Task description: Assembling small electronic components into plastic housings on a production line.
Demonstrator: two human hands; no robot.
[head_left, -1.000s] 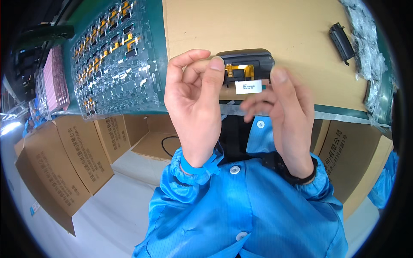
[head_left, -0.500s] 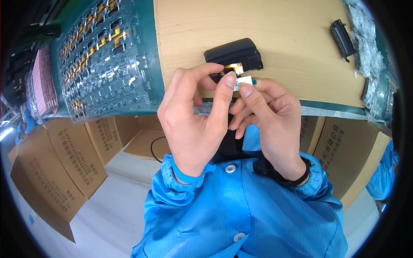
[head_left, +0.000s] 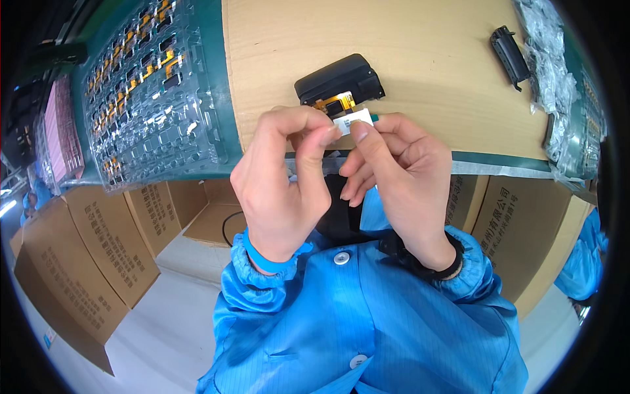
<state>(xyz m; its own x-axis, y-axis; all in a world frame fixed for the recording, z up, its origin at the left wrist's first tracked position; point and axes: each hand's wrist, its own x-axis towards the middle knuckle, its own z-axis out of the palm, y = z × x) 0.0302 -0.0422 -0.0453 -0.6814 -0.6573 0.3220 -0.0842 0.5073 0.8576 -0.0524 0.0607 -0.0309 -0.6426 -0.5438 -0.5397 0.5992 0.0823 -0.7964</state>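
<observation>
Between my hands is a small flat module (head_left: pixel 346 125) with a white face and an orange flex cable (head_left: pixel 338 103) sticking up from its far side. My left hand (head_left: pixel 279 184) pinches its left edge between thumb and index finger. From the other side my right hand (head_left: pixel 413 174) grips it, the thumb on the white face; a bit of green shows at that end. Just beyond the fingers a black plastic housing (head_left: pixel 341 77) lies on the tan board (head_left: pixel 426 39), apart from my hands. The module's underside is hidden.
On the left, clear trays (head_left: pixel 190 125) hold several small black parts with orange flex cables. A stack of pink sheets (head_left: pixel 63 131) stands farther left. A second black part (head_left: pixel 509 56) lies at the right, beside clear plastic packaging (head_left: pixel 548 59). Open cardboard boxes (head_left: pixel 79 256) line the table's near edge.
My left fingertips have shifted from the flex cable down to the white module's left edge, so more orange cable shows. The right hand keeps its grip. The whole view has shifted slightly.
</observation>
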